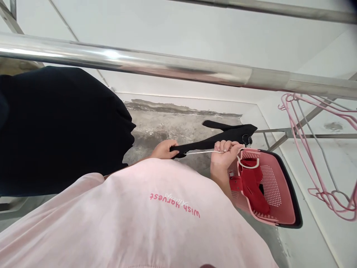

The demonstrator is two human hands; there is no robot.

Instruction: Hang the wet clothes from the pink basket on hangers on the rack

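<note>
My left hand (165, 149) pinches one end of a black garment (200, 144), which stretches across to the right in front of me. My right hand (226, 153) is closed round a white clothes hanger (256, 164); its curved hook sticks out to the right, and a thin white bar runs left towards my left hand. The garment passes behind my right hand's fingers, and a loose black flap hangs beyond it. How far the hanger lies inside the cloth I cannot tell. A pink basket (279, 167) with red cloth (252, 188) in it is just right of my right hand.
A shiny metal rail (156, 63) crosses above my hands, with another rail (279, 9) farther up. Large dark cloth (61, 130) hangs at the left. Several pink hangers (295, 115) and a grey one hang at the right. White walls surround a stained grey floor (156, 124).
</note>
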